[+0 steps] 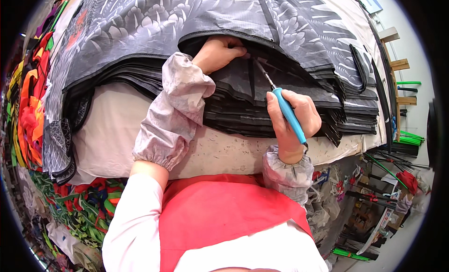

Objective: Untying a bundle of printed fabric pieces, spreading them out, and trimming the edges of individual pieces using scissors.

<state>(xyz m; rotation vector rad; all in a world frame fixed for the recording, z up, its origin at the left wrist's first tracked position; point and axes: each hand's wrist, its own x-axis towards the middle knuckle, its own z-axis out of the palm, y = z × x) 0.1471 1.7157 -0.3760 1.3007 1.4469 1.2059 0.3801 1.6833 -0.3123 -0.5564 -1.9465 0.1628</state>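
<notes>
A thick stack of grey feather-printed fabric sheets (196, 19) with black edging lies in front of me. The top layer is lifted into a fold, baring a dark underside. My left hand (219, 53) reaches beneath that fold, with thumb and fingers pinched together; what is between the fingertips is too small and dark to make out. My right hand (299, 113) is wrapped round the blue handle of a soldering iron (289, 112). Its thin metal tip points up and left into the fold, close to my left fingertips, and whether it touches the fabric cannot be told.
A pale padded work surface (210, 152) carries the stack. Colourful fabric strips (32, 117) hang at the left, with a green tangle of strips (75, 202) below. Rightward stand a wooden rack (400, 64) and bundles of green and black rods (409, 143).
</notes>
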